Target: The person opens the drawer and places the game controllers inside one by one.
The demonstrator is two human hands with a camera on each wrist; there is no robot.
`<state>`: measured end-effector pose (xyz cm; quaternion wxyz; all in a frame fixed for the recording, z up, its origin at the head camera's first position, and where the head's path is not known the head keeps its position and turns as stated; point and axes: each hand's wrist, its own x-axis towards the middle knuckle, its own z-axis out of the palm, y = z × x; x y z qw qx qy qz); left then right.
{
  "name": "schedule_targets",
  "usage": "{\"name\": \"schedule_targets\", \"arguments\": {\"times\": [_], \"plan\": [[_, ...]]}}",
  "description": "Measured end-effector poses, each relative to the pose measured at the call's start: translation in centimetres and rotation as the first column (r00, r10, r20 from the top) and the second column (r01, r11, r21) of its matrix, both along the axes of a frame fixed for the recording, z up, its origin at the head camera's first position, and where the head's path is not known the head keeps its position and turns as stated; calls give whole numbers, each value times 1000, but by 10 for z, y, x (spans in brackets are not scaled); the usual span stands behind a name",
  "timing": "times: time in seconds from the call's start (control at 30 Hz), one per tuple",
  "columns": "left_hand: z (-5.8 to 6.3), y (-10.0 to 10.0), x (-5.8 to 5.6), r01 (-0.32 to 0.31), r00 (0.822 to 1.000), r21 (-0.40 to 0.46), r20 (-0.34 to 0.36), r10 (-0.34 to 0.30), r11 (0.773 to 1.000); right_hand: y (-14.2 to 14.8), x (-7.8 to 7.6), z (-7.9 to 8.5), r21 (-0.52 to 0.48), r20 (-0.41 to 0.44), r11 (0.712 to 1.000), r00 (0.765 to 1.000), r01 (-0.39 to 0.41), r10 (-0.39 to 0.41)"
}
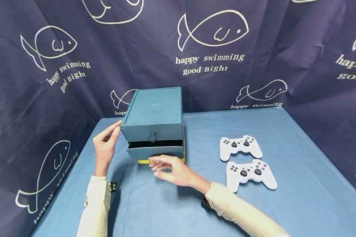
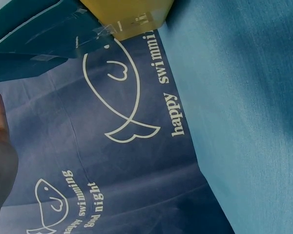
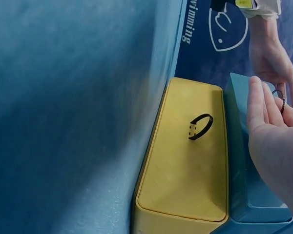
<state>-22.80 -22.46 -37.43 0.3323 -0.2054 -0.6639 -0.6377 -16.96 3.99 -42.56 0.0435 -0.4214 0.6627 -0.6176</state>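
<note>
Evidently, the drawer cabinet (image 1: 154, 108) sits left of centre in the head view, between two hands. At its left front corner, the left hand (image 1: 105, 146) rests with straightened fingers, gripping nothing; below, the right hand (image 1: 172, 169) reaches in from lower right, fingers curled at the loop handle (image 3: 283, 100), holding it. The middle drawer (image 1: 142, 152) stands partly out, contents too dark to tell. Beneath is a yellow drawer (image 3: 185, 165). Two white controllers (image 1: 250, 174) lie on the tabletop (image 1: 154, 210), right of centre.
</note>
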Motion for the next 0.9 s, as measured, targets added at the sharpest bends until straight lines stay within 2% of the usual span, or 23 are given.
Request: {"name": "schedule_targets", "arguments": {"times": [0.23, 0.6, 0.9], "plan": [[-1, 1, -2, 0, 1000, -2, 11, 0, 1000, 4, 10, 0, 24, 7, 1000, 1000, -5, 5], [2, 1, 0, -11, 1000, -24, -6, 11, 1000, 5, 22, -1, 8, -47, 999, 998, -50, 50], [1, 1, 1, -19, 1000, -24, -3, 19, 1000, 6, 29, -1, 18, -14, 996, 996, -92, 92]]}}
